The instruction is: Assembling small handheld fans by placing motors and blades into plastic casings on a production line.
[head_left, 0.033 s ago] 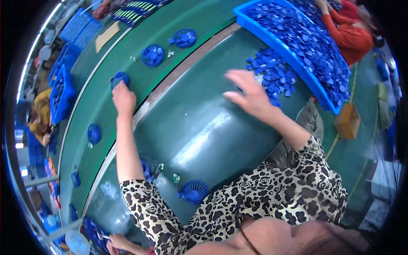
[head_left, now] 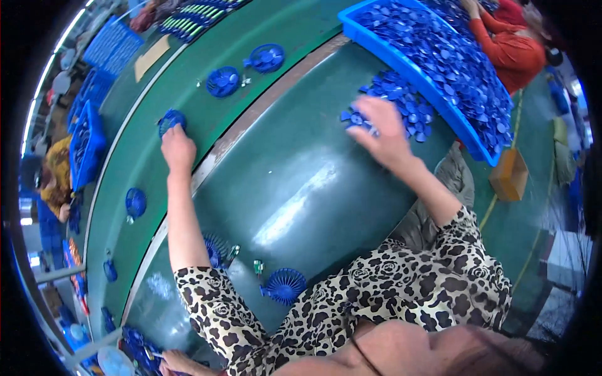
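Note:
My left hand (head_left: 179, 149) reaches over the green conveyor belt, its fingers closed at the near edge of a blue plastic fan grille (head_left: 170, 121). Over the tabletop, my right hand (head_left: 387, 133) has thumb and fingers apart, beside a loose pile of small blue plastic discs (head_left: 414, 113). A few discs show between its thumb and fingers; whether they touch the hand I cannot tell. Close to my body lies a round ribbed blue fan grille (head_left: 285, 286) with a small green circuit board (head_left: 258, 267) beside it. Another ribbed grille (head_left: 214, 252) is partly hidden by my left forearm.
A long blue tray (head_left: 433, 93) heaped with discs stands at the right. More blue fan grilles (head_left: 223, 82) lie along the belt (head_left: 135, 166). A person in red (head_left: 508, 53) works at the upper right, another in yellow (head_left: 58, 166) at far left. A cardboard box (head_left: 509, 175) stands at right.
My right hand has moved right, toward the disc pile, and several discs now show by its fingers. My left hand stays at the fan grille on the belt.

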Demonstrator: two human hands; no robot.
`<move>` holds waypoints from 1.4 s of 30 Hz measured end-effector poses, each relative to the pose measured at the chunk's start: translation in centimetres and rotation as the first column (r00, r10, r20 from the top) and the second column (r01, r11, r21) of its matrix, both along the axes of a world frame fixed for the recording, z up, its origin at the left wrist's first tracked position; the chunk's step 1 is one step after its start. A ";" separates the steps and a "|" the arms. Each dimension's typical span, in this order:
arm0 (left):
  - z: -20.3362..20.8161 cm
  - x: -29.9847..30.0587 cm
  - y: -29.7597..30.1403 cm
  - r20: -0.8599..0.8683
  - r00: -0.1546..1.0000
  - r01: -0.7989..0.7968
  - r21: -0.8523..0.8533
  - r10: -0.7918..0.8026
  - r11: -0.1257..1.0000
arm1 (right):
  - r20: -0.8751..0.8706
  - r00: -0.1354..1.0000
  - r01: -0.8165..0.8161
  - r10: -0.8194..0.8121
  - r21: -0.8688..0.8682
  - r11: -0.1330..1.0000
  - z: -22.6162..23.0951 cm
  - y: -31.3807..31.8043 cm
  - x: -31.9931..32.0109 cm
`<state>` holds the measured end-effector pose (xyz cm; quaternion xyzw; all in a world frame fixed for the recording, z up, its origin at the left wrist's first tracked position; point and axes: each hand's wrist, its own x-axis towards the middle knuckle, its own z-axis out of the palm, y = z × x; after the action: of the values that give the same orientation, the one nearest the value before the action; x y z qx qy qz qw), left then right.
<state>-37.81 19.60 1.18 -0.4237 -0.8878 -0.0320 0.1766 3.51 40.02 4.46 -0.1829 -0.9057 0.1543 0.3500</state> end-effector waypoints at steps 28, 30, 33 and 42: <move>3.9 12.9 -13.0 0.709 0.703 -0.298 0.368 -0.059 0.881 | 0.518 0.822 0.228 -0.236 0.079 0.970 -2.7 15.0 -5.7; 2.3 6.9 -15.1 0.623 0.782 -0.369 0.470 -0.005 0.802 | 0.436 0.880 0.214 -0.188 -0.012 0.977 -2.7 15.4 -5.0; 2.1 -0.2 -18.1 0.419 0.855 -0.475 0.402 0.304 0.783 | 0.458 0.877 0.194 -0.144 -0.065 0.979 -1.9 13.5 -4.6; 0.5 -10.5 -13.8 0.252 0.874 -0.440 0.048 0.416 0.897 | 0.622 0.780 0.086 0.067 -0.214 0.973 0.3 13.1 -2.8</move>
<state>-48.28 5.76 1.70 -0.2002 -0.9712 -0.0879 0.0946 0.68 53.10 4.73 -0.2675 -0.9452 0.1871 0.0072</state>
